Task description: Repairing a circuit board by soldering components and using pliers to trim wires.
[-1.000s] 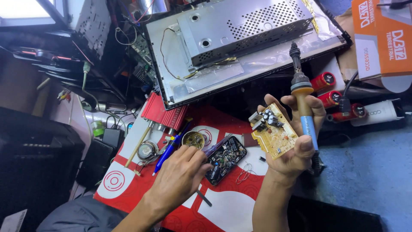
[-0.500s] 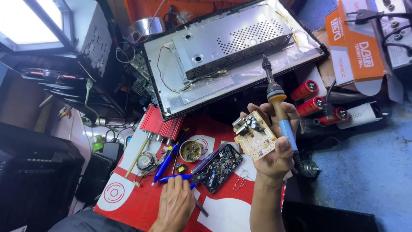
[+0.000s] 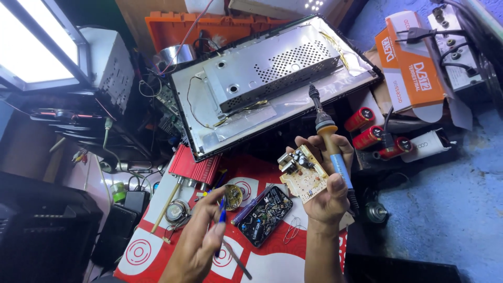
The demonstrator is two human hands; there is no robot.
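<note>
The right hand grips two things at once — a small tan circuit board against the fingers and a blue-handled soldering iron, tip up and clear of the board, so no joint is being worked yet. The left hand, low over the red mat, pinches blue tweezers. Between the hands on the counter lie a dark circuit board and a round solder tin; the opened metal chassis and red capacitors crowd behind.
</note>
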